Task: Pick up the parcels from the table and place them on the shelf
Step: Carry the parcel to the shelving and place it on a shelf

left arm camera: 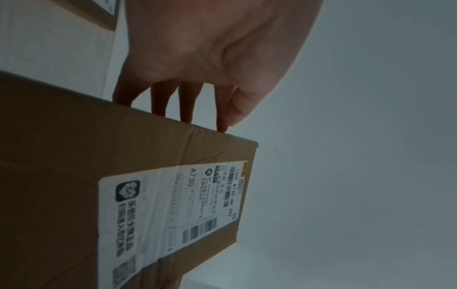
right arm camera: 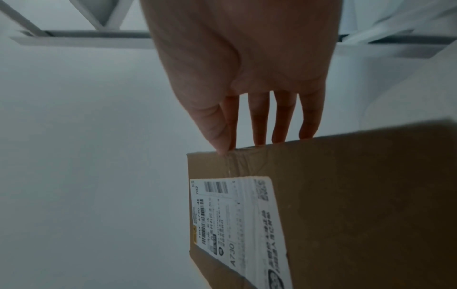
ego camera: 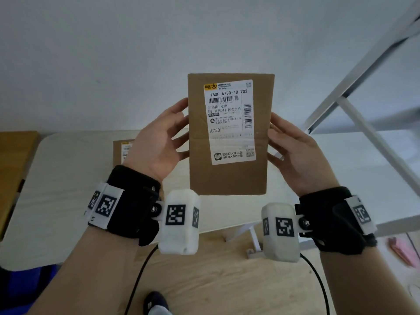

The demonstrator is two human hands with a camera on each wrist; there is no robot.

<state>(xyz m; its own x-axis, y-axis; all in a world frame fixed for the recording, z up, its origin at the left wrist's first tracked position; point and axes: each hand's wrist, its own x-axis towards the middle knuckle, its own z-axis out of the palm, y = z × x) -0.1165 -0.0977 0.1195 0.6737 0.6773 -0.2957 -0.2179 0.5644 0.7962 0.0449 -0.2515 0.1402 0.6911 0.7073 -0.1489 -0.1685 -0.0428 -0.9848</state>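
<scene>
I hold a brown cardboard parcel (ego camera: 227,178) with a white shipping label upright in the air, above the white table (ego camera: 56,189). My left hand (ego camera: 179,126) grips its left edge, thumb on the front and fingers behind. My right hand (ego camera: 276,135) grips the right edge the same way. The wrist views show the parcel (left arm camera: 74,136) (right arm camera: 358,195) with the fingers of the left hand (left arm camera: 217,117) and the right hand (right arm camera: 247,135) reaching behind its edge. A second labelled parcel (ego camera: 121,153) (left arm camera: 99,11) lies on the table, partly hidden by my left hand. The white shelf (ego camera: 363,178) stands to the right.
The shelf's white metal frame (ego camera: 363,64) (right arm camera: 99,37) slants up at the right. A brown wooden surface (ego camera: 13,167) adjoins the table's left side. Below is wooden floor with black cables (ego camera: 141,276), a pink object (ego camera: 402,253) and my foot (ego camera: 156,303).
</scene>
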